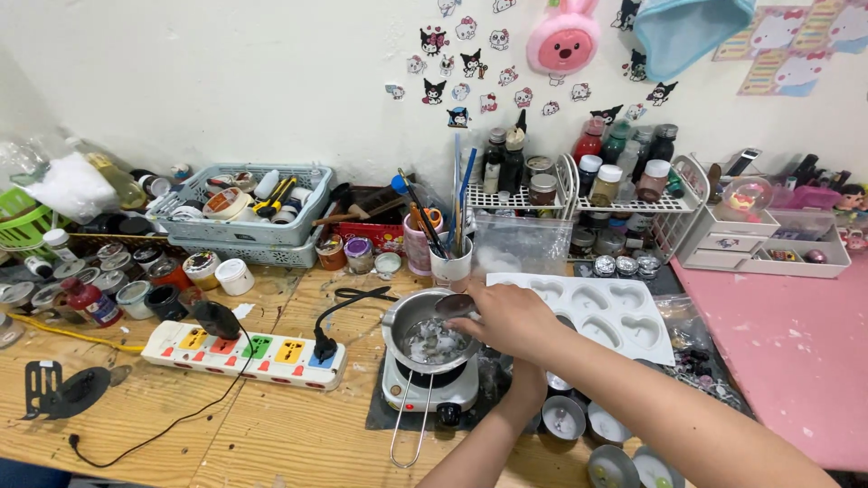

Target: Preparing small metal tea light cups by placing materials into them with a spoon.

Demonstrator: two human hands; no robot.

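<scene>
At the near edge of the bench we see small tins with pale wax, and our two forearms cross above them. Our left hand sits low beside the hotplate, mostly hidden under the other arm, so we cannot tell whether it is open or closed. Just beyond, our right hand is closed around a spoon, whose bowl rests over the rim of the pot. The pot stands on the hotplate near the bench's middle, with pale lumps inside and its wire handle pointing toward the near edge. To the left lies a power strip with two black plugs in it. To the right lies a white heart mould, touching the pink table. Farther back a cup holds brushes, and baskets, jars and bottle racks line the far edge under the stickered wall.
</scene>
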